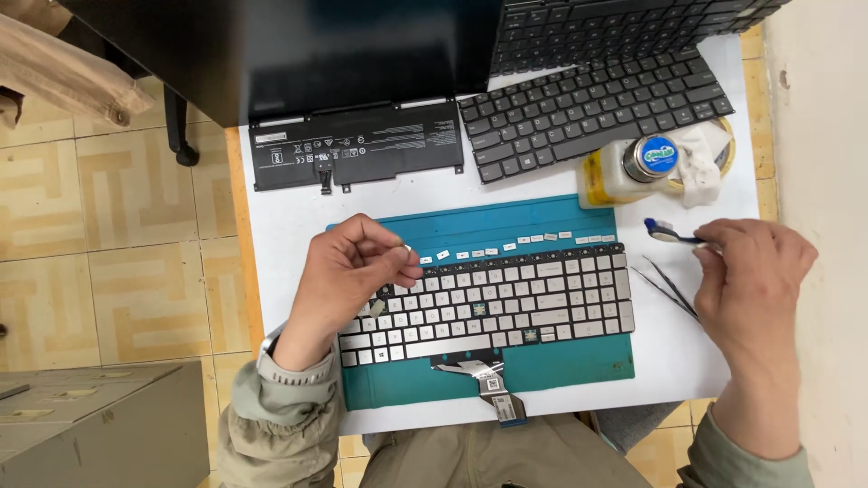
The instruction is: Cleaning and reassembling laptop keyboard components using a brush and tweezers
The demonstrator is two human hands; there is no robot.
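Observation:
A silver laptop keyboard (506, 298) lies on a teal mat (542, 217), its ribbon cable (493, 384) trailing toward me. My left hand (348, 280) hovers over the keyboard's left end, pinching a small white keycap (406, 246) between thumb and fingers. A row of several loose keycaps (515, 242) sits just above the keyboard. To the right, off the mat, my right hand (750, 280) grips a toothbrush (667, 234) with a blue head pointing left. Black tweezers (669, 287) lie on the table under that hand.
A white table (289, 226) holds a black laptop battery (357, 145), two dark keyboards (597, 104) at the back, a plastic bottle (624, 170) with a blue cap and a crumpled white cloth (701, 163). A tiled floor lies left; a grey box (99, 420) stands lower left.

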